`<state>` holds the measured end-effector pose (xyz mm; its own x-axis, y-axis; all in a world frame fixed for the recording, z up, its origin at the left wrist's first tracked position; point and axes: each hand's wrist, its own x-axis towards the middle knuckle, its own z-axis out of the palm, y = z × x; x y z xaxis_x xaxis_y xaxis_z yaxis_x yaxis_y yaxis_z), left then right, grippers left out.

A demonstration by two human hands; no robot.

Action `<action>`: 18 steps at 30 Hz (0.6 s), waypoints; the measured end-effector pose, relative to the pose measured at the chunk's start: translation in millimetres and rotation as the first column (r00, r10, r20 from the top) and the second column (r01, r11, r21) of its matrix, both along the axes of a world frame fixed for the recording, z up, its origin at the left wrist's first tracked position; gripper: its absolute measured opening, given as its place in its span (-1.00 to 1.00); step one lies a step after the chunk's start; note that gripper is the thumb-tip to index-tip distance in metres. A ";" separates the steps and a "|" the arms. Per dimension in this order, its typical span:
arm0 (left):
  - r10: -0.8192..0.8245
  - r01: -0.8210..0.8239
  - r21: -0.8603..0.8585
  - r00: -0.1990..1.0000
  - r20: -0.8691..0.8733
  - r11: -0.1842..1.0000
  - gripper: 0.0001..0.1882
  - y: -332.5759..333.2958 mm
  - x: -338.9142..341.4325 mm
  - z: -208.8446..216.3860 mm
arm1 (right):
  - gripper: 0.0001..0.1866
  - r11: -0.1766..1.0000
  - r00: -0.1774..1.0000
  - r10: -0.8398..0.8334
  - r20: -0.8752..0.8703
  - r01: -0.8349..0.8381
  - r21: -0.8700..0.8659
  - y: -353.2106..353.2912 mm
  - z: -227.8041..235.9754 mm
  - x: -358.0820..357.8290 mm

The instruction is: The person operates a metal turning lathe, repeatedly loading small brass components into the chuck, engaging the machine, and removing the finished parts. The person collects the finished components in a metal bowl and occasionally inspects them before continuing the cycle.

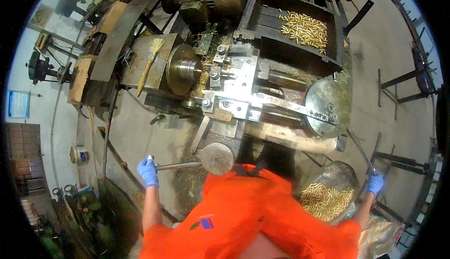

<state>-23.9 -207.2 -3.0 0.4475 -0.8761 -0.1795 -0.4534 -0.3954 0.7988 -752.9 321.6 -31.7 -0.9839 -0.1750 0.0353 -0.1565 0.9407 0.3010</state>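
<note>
On the near side of the lathe [244,69], the left hand [148,171] grasps the outer end of a steel lever [180,166] running to a small disc [215,159]; the right hand [375,184] clasps the lower end of a rod [360,147] slanting toward a larger disc [321,97]

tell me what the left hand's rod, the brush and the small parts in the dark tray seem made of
Rod: probably steel, smooth, from its grey sheen. Brush: likely a smooth wooden handle, judging by its brown tone; its pale bristles could be natural or synthetic. Small parts: seemingly brass, shiny and yellow-gold, though plating is possible.
</note>
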 end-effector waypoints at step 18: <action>-0.028 0.028 -0.003 0.999 -0.015 1.000 -0.78 2.2 15.3 0.2 | -0.60 0.993 0.991 -0.120 0.066 0.119 0.017 -11.7 21.6 42.3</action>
